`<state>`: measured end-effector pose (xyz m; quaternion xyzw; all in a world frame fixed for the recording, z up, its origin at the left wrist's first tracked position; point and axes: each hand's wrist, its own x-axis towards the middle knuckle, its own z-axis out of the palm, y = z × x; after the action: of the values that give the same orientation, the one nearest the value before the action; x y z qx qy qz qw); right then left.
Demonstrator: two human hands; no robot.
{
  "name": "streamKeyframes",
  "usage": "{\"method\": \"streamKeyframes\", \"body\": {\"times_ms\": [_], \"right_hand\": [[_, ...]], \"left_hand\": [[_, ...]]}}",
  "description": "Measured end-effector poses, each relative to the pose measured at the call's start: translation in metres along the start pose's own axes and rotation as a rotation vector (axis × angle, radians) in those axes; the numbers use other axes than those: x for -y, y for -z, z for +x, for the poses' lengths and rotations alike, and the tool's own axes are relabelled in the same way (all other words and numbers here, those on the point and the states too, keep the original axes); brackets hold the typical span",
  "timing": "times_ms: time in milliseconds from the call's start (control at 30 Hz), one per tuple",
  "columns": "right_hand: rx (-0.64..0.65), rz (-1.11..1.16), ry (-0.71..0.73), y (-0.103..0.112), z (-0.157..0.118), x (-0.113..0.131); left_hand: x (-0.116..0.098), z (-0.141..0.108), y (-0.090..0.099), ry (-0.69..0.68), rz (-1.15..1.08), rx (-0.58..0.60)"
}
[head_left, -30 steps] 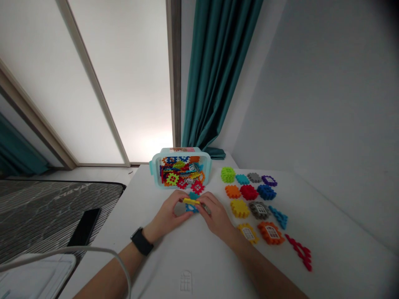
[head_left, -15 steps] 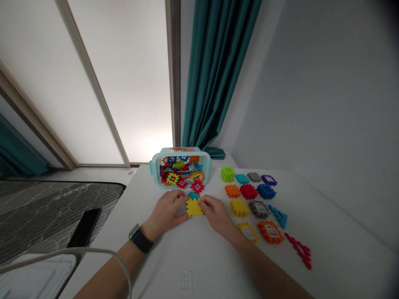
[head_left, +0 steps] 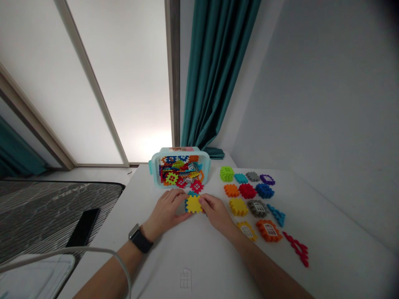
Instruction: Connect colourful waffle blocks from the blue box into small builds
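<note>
A light, stiff yellow plastic waffle block is pinched by its notched side edges, both grips closed on it, between the left hand and right hand, just in front of the teal-rimmed plastic bin.

**Head camera, single view.**
Worn on the head above the table's near end, it faces forward and down, looking closely at the left hand and right hand.
</note>
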<state>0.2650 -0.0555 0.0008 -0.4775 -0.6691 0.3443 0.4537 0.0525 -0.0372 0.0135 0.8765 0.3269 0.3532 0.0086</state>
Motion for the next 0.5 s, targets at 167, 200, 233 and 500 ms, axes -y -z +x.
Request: {"method": "streamKeyframes", "body": {"times_ms": [167,200,233,500], "right_hand": [[-0.069,-0.184,0.269,0.0048,-0.0006,-0.0034],[-0.062,-0.224,0.312,0.0058,-0.0008,-0.0036],[-0.054,-0.255,0.345,0.0065,-0.0011,-0.0038],[-0.016,-0.32,0.408,0.0074,-0.0028,-0.0028]], "left_hand": [[0.0054,-0.0003,0.0003,0.134,-0.1,-0.067],[0.0068,-0.0005,0.0004,0.141,-0.115,-0.064],[0.008,-0.0008,0.0005,0.142,-0.13,-0.056],[0.0099,-0.0028,-0.0016,0.14,-0.222,-0.021]]}}
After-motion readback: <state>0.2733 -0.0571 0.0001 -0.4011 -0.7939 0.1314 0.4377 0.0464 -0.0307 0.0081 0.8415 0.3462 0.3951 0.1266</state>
